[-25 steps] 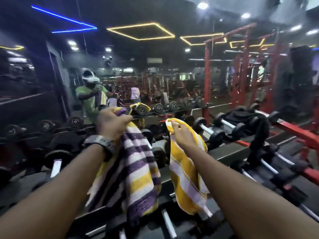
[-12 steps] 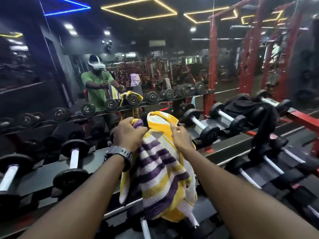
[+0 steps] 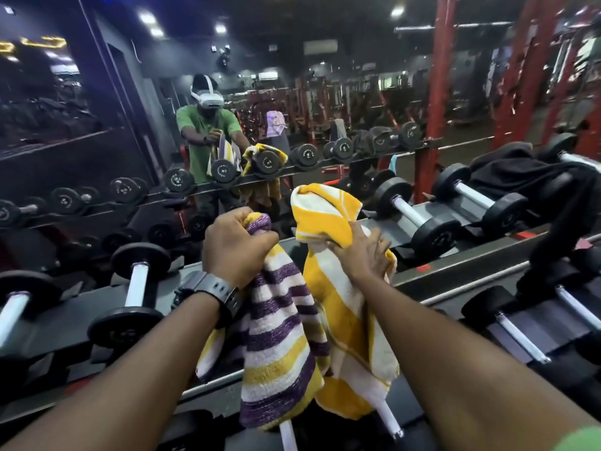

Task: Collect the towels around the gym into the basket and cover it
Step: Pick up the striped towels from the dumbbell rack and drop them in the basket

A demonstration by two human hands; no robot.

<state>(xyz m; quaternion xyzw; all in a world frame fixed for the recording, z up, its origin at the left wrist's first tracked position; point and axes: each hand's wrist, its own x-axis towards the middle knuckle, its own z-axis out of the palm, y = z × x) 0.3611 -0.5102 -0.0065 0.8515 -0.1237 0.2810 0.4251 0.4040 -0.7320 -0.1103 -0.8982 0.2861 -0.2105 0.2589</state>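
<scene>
My left hand (image 3: 235,247) is clenched on the top of a purple, white and yellow striped towel (image 3: 279,346), which hangs down from the fist. Just to its right, my right hand (image 3: 362,255) grips a yellow and white striped towel (image 3: 328,219); its upper end stands up above the fingers and the rest hangs behind the purple one. Both towels dangle over the dumbbell rack (image 3: 455,275). A black towel (image 3: 520,170) lies draped over dumbbells at the right. No basket is in view.
Dumbbells (image 3: 419,216) fill the rack in rows from left to right. A wall mirror (image 3: 97,109) behind it reflects the person and the towels. Red steel rack posts (image 3: 435,92) stand at the back right.
The camera has tilted down and come closer to the rack. My two hands have stayed close together, each still holding its towel, with the yellow towel's top now standing higher.
</scene>
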